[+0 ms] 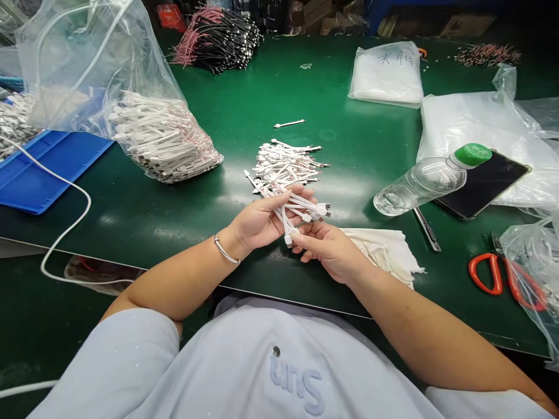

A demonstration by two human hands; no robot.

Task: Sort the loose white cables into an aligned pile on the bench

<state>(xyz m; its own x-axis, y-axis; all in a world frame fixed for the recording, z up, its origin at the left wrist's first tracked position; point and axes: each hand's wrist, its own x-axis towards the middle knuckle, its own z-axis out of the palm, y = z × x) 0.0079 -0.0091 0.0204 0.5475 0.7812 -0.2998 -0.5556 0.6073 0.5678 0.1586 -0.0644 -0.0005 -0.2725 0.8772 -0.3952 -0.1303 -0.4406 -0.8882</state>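
Several short white USB cables (301, 205) lie across my left hand (264, 222), whose thumb presses down on them. Their connector ends point right, toward my body and away from the pile. My right hand (329, 247) pinches the connector end of one of these cables just below the bunch. Directly beyond my hands is a loose pile of white cables (283, 164) on the green table (332, 134). One single cable (289, 124) lies apart behind the pile.
Left stand a clear bag of white cables (161, 137) and a blue tray (52, 169). On the right are a cloth (388, 250), water bottle (421, 185), black tablet (484, 183), cutter knife (427, 228) and red-handled scissors (487, 273). Black cables (222, 38) lie at the back.
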